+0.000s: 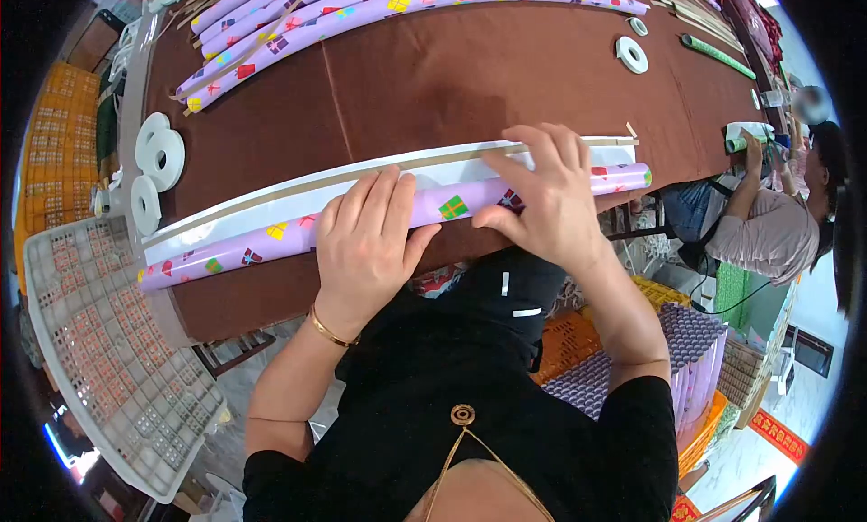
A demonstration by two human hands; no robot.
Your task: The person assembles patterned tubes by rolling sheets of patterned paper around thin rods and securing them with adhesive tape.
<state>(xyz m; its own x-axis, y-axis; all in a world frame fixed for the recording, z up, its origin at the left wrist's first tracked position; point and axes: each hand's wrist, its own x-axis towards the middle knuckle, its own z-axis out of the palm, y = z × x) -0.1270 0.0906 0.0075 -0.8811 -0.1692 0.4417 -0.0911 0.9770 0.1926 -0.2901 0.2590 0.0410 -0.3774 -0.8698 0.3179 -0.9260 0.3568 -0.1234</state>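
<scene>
A long roll of purple gift wrap (pixel 352 217) with coloured present prints lies along the near edge of the brown-covered table. Its white inner side (pixel 298 195) shows as a flap behind the roll, with a tan strip (pixel 262 195) along it. My left hand (pixel 366 242) lies on the roll left of its middle, fingers stretched over the flap. On the right part of the roll rests my right hand (pixel 546 197), thumb and fingers apart, its fingertips at the tan strip. Neither hand is closed round the roll.
Several finished purple rolls (pixel 388 12) lie at the table's back. White tape rolls (pixel 163 159) sit at the left, another (pixel 632 55) at the back right. A white crate (pixel 117 341) stands at lower left. Another person (pixel 768 224) works at the far right.
</scene>
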